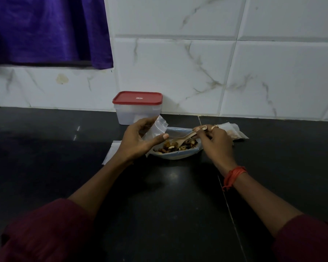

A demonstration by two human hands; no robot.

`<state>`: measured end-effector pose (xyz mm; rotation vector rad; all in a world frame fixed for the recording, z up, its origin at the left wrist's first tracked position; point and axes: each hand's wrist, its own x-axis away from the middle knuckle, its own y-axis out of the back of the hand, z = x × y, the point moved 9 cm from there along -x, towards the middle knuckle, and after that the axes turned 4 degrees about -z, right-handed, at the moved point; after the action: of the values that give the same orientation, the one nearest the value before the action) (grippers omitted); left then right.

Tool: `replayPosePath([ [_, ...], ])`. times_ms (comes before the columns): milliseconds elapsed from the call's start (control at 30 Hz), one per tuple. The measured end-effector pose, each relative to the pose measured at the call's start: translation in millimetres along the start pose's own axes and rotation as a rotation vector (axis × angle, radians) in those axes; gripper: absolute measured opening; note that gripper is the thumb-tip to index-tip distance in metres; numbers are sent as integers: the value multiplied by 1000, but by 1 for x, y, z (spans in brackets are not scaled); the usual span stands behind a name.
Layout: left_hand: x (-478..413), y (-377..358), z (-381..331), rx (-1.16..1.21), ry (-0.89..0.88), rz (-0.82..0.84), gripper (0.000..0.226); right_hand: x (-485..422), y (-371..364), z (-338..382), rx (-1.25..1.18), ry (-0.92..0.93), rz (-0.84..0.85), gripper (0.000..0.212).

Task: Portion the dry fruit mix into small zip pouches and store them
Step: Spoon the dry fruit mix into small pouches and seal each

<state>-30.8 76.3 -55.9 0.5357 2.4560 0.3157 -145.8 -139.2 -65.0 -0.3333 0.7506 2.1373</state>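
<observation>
A shallow light-blue bowl (pixel 175 156) of dry fruit mix (pixel 175 146) sits on the black counter. My left hand (pixel 140 139) grips a small clear zip pouch (pixel 156 129), held upright just left of the bowl. My right hand (pixel 214 141) holds a wooden spoon (pixel 184 138) by its handle, with the spoon's head dipped into the mix. Behind my right hand lies a filled pouch (pixel 237 133). Empty pouches (pixel 110 154) lie flat under my left wrist.
A clear plastic box with a red lid (pixel 137 107) stands shut against the white tiled wall (pixel 235 72) behind the bowl. A purple cloth (pixel 45 31) hangs at the upper left. The black counter (pixel 45 148) stretches wide on both sides.
</observation>
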Motion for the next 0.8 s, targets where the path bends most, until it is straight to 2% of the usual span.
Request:
replayPosePath([
  [100,-1,2,2,6,9,-17,70,2,-9,0,-36,-2,95,22],
  [367,-1,2,2,13,16,-18,69,4,-11,6,-54,-12,125,19],
  [467,-1,1,3,1,9,-6,68,6,-14,1,-106,-89,139,19],
  [800,-2,1,4,-59,-15,3,77,6,0,-12,-210,-279,-7,21],
])
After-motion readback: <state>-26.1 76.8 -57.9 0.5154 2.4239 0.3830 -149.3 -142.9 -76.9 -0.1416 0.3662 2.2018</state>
